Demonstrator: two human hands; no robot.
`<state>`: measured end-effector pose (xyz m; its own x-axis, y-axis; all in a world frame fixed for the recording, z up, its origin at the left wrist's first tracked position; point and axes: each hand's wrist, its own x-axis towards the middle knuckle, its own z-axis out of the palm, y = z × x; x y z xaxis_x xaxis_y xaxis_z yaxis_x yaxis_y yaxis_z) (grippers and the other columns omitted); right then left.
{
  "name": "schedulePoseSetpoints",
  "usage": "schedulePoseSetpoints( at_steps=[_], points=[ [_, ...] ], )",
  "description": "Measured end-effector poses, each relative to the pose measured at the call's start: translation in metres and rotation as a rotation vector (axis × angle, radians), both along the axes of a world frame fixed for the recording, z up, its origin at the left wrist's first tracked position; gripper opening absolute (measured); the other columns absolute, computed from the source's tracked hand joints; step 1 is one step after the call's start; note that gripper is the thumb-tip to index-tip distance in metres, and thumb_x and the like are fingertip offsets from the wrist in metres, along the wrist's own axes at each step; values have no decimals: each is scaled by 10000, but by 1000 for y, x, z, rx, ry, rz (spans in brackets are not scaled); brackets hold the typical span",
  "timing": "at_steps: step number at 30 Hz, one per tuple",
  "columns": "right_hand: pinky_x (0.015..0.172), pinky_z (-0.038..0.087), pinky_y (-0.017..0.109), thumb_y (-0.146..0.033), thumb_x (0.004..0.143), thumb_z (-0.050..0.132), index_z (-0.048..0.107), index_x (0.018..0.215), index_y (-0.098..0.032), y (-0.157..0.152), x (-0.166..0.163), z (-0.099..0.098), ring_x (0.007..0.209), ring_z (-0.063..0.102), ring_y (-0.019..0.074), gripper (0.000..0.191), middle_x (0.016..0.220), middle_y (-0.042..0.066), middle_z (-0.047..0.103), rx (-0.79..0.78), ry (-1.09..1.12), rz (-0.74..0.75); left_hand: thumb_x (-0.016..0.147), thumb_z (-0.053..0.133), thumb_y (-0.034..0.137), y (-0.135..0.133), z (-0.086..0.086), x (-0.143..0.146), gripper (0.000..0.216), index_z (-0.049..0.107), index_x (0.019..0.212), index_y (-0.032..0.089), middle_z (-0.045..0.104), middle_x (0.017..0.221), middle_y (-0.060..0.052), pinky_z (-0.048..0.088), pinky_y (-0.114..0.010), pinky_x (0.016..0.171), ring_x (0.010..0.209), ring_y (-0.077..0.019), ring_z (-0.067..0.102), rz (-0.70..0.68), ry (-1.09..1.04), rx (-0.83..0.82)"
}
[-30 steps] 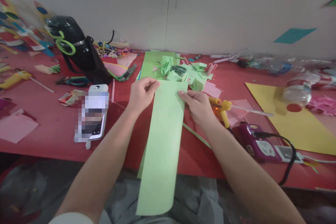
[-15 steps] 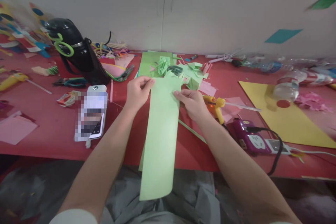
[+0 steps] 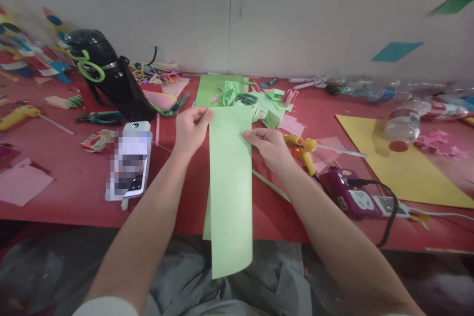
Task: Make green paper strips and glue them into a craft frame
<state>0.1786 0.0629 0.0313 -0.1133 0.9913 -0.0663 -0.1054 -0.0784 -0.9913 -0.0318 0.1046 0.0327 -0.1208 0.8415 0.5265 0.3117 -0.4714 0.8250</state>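
**Figure. Two-handed grip on a paper strip, seen from the head camera.**

The left fingers [image 3: 203, 114] are closed on the upper left corner of the green paper strip [image 3: 230, 182], thumb against forefinger. The right fingertips [image 3: 249, 134] pinch its right edge a little lower. Both the left hand [image 3: 190, 128] and the right hand [image 3: 268, 147] are therefore clamped on the sheet, not spread.

The strip runs from 12 o'clock, over the red table [image 3: 66, 182], to 6 o'clock, where its free end hangs past the table edge above the lap.

A good hold here probably means light, even pinches at matching height, so that the long edges stay parallel and the thin stock does not crease.

The strip is matte, smooth, pale green card or paper, a long rectangle with a rounded lower corner. A second green edge shows behind it at 7 o'clock; whether it is a fold or a separate sheet cannot be told.

Surroundings:
- At 12 o'clock, angular green scraps [image 3: 272, 104] and scissors [image 3: 246, 98].
- At 9 o'clock, a glossy phone [image 3: 129, 160].
- At 3 o'clock, a yellow glue gun [image 3: 303, 150].
- At 4 o'clock, a purple power strip [image 3: 350, 197] with a black cable.
- Farther out at 3 o'clock, a flat yellow sheet [image 3: 407, 173] and a clear plastic bottle [image 3: 402, 126].
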Motion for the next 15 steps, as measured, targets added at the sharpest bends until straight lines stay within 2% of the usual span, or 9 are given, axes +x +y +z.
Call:
schedulePoseSetpoints(
  at_steps=[5,15],
  points=[
    [692,559,351,-570,651,828,702,688,-200,-1,0,1,729,677,213,393,727,42,711,-8,-21,38,839,681,397,1,1,-2,245,702,786,158,710,681,-25,471,-225,559,606,-141,637,16,-36,-5],
    [679,570,360,-574,584,864,711,731,-195,-1,-1,2,796,704,250,433,752,63,735,3,-94,-16,823,701,462,8,-5,-7,301,718,806,162,712,668,-27,505,-236,579,614,-152,655,28,-97,-19]
  ],
)
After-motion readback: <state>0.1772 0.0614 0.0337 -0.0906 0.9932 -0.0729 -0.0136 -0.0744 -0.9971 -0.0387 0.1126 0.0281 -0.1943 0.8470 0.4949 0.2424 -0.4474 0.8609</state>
